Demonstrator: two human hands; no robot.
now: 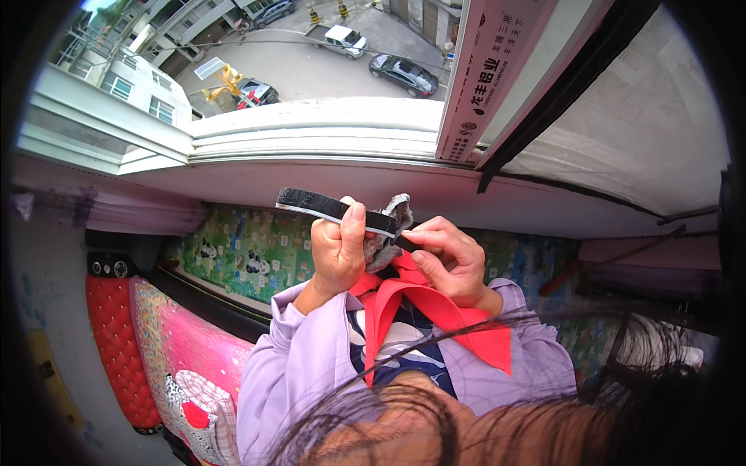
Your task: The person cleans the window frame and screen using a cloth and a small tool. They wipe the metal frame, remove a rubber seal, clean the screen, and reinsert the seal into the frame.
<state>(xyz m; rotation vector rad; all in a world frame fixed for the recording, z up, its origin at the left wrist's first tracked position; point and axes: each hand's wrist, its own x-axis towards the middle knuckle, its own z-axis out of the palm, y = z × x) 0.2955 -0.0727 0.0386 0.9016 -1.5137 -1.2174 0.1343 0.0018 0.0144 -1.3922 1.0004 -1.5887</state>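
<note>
My left hand (341,250) grips a black band with a pale edge (312,204), which looks like a roll of tape seen nearly edge-on. The thumb lies across it. Behind the band, a crumpled grey cloth (399,209) is bunched against the left hand, partly hidden. With thumb and forefinger, my right hand (449,259) pinches a short black end (407,243) at the band's right side. Both hands are held in front of my chest, close to the red neck scarf (402,291).
Ahead is an open window with a white sill track (315,143). Black strips edge the mesh screen (629,128) at right. A bed with a pink cover (198,326) stands at left. A patterned mat (233,256) covers the floor. Parked cars (402,74) are outside below.
</note>
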